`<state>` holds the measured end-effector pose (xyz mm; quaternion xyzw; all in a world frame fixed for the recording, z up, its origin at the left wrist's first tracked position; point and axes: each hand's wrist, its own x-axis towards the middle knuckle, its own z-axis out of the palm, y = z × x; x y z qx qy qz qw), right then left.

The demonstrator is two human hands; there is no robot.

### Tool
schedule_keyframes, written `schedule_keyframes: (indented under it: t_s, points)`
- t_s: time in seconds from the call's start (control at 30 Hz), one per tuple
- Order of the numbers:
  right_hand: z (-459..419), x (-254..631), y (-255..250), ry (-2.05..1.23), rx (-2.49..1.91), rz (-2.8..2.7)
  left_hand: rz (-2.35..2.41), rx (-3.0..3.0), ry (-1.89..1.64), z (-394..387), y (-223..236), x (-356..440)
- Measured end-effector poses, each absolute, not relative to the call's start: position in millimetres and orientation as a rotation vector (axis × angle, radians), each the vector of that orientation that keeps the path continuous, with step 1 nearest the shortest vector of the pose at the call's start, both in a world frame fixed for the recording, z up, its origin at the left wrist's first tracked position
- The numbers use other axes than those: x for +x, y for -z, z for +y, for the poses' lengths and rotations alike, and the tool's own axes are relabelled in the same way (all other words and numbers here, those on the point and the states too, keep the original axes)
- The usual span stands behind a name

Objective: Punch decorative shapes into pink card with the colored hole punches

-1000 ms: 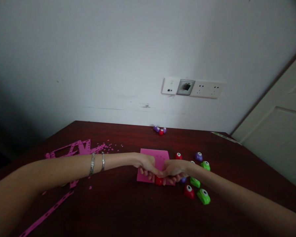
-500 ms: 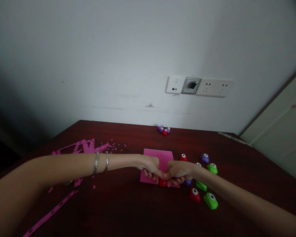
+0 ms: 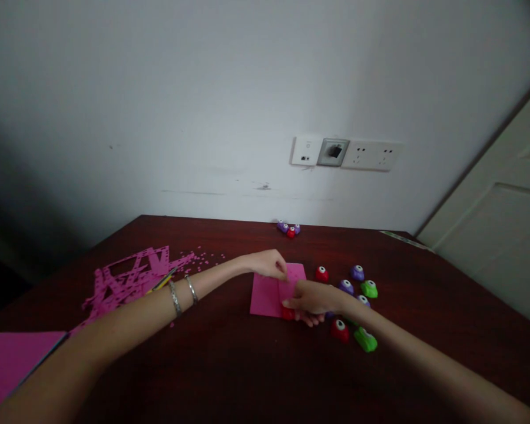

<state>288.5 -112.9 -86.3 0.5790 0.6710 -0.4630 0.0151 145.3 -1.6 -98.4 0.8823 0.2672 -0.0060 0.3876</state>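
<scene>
A pink sheet of paper (image 3: 265, 297) lies on the dark table, and a red craft paper punch (image 3: 288, 313) sits at its near edge. My right hand (image 3: 311, 297) is closed around that punch, thumb on its top and the other fingers curled at its right side. Over the sheet's far part is my left hand (image 3: 267, 263), fingers curled into a pinch. Whatever is between those fingertips, if anything, is too small to make out. Several more punches stand beside my right hand, among them a red one (image 3: 340, 331), a green one (image 3: 365, 340) and a purple one (image 3: 346, 287).
Pink punched paper strips (image 3: 130, 277) lie heaped at left with small cut-outs (image 3: 203, 256) and a yellow pencil-like stick (image 3: 163, 281). Another pink sheet (image 3: 17, 359) lies at the near left. A small punch cluster (image 3: 290, 232) stands by the wall.
My left hand has come off the red punch and moved up and away over the far part of the sheet. My right hand has stayed on the punch.
</scene>
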Motion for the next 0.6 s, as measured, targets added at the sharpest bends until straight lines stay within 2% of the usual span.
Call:
schedule_keyframes:
  t_s: [0.07,0.17,0.37,0.6]
  points:
    - [-116,287,88,1.368,1.864,2.099,0.65,2.282,-0.137,3,104,146]
    - [-124,280,91,1.159,1.999,2.148,0.676,2.336,-0.168,3,117,147]
    - [-145,267,93,0.346,2.192,2.333,0.839,2.371,-0.148,-5,131,152]
    - [-152,264,108,0.254,2.207,2.319,0.948,2.338,-0.183,-12,129,150]
